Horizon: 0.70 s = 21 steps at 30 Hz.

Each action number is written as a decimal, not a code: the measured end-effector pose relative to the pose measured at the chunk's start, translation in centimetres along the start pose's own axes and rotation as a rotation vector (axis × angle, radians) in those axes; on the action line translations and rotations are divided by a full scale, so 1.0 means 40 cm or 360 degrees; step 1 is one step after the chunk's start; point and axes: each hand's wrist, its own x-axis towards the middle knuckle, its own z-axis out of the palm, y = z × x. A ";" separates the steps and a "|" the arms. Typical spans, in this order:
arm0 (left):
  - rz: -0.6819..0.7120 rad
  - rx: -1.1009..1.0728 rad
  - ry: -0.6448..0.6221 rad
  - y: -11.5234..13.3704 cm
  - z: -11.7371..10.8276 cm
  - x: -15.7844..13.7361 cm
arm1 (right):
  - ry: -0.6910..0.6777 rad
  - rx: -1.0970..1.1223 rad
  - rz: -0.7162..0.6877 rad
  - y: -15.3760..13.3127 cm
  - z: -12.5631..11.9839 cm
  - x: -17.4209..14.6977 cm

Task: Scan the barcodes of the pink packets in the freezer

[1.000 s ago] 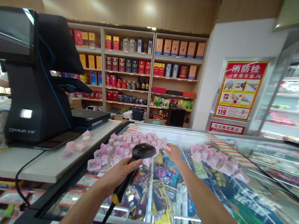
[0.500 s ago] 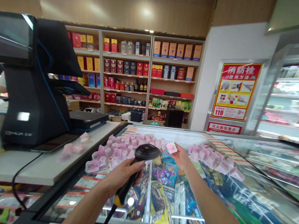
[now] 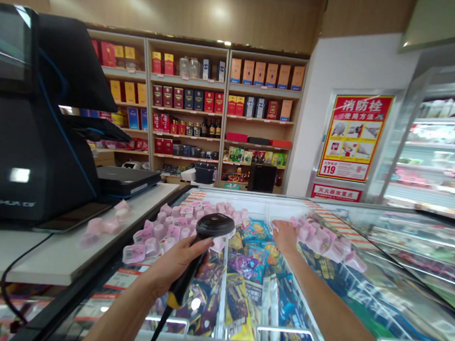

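A black barcode scanner (image 3: 216,224) with yellow trim low on its handle is gripped in my left hand (image 3: 180,264), its head pointing forward above the glass-topped freezer (image 3: 256,200). Several small pink plastic cups (image 3: 159,232) stand in a cluster left of and beyond the scanner; some have labelled lids. My right hand (image 3: 285,237) reaches over the glass, close to the left end of a second group of pink cups (image 3: 322,240). Its fingers are blurred and partly hidden, so whether they hold a cup is unclear.
A black checkout terminal (image 3: 38,124) stands on the white counter (image 3: 57,254) at left, with a few pink cups (image 3: 105,226) beside it. Bagged frozen goods (image 3: 240,303) lie under the glass. Shelves of boxes (image 3: 188,99) line the back wall. A cable hangs from the scanner.
My right hand has moved right, towards the right-hand cups; the labelled cup it held no longer shows clearly. The scanner has shifted slightly left in the view, still in my left hand.
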 end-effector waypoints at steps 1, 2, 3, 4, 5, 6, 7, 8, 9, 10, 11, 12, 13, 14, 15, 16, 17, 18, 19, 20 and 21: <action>0.0000 0.0009 0.0000 -0.001 -0.003 0.000 | -0.0007 -0.0110 -0.0026 0.016 -0.003 -0.002; -0.0001 0.0024 0.0004 -0.002 -0.006 0.000 | -0.0006 -0.0190 -0.0036 0.034 -0.006 -0.003; -0.0002 0.0038 0.0012 -0.003 -0.010 0.000 | 0.0004 -0.0253 -0.0027 0.051 -0.009 -0.003; 0.0000 0.0049 0.0021 -0.004 -0.014 0.001 | 0.0017 -0.0308 0.0003 0.067 -0.012 -0.001; 0.0003 0.0057 0.0031 -0.005 -0.019 0.002 | 0.0028 -0.0356 0.0042 0.081 -0.016 0.002; 0.0004 0.0060 0.0036 -0.007 -0.024 0.004 | 0.0046 -0.0393 0.0083 0.090 -0.018 0.006; 0.0005 0.0058 0.0039 -0.010 -0.030 0.007 | 0.0075 -0.0412 0.0114 0.092 -0.019 0.012; 0.0000 0.0049 0.0042 -0.013 -0.035 0.010 | 0.0112 -0.0407 0.0124 0.087 -0.019 0.019; -0.0010 0.0037 0.0044 -0.016 -0.040 0.013 | 0.0152 -0.0375 0.0112 0.074 -0.015 0.028; -0.0017 0.0024 0.0046 -0.018 -0.044 0.016 | 0.0186 -0.0321 0.0081 0.052 -0.009 0.038; -0.0021 0.0011 0.0048 -0.020 -0.049 0.017 | 0.0197 -0.0250 0.0032 0.024 0.002 0.051; -0.0024 0.0003 0.0048 -0.021 -0.052 0.018 | 0.0172 -0.0171 -0.0026 -0.010 0.017 0.064; -0.0028 -0.0004 0.0059 -0.022 -0.056 0.017 | 0.0110 -0.0092 -0.0085 -0.045 0.035 0.079; -0.0034 -0.0010 0.0078 -0.022 -0.059 0.016 | 0.0018 -0.0016 -0.0140 -0.079 0.056 0.094; -0.0040 -0.0016 0.0103 -0.021 -0.063 0.014 | -0.0079 0.0055 -0.0175 -0.110 0.080 0.109; -0.0051 -0.0021 0.0126 -0.021 -0.066 0.012 | -0.0173 0.0125 -0.0193 -0.136 0.104 0.123; -0.0063 -0.0022 0.0137 -0.022 -0.069 0.010 | -0.0260 0.0204 -0.0190 -0.157 0.128 0.135; -0.0073 -0.0019 0.0136 -0.023 -0.072 0.010 | -0.0333 0.0287 -0.0177 -0.170 0.151 0.145; -0.0084 -0.0013 0.0123 -0.024 -0.075 0.009 | -0.0392 0.0365 -0.0163 -0.177 0.170 0.153; -0.0097 -0.0003 0.0102 -0.026 -0.077 0.010 | -0.0437 0.0419 -0.0158 -0.178 0.185 0.158; -0.0110 0.0006 0.0086 -0.028 -0.078 0.011 | -0.0459 0.0485 -0.0143 -0.174 0.196 0.160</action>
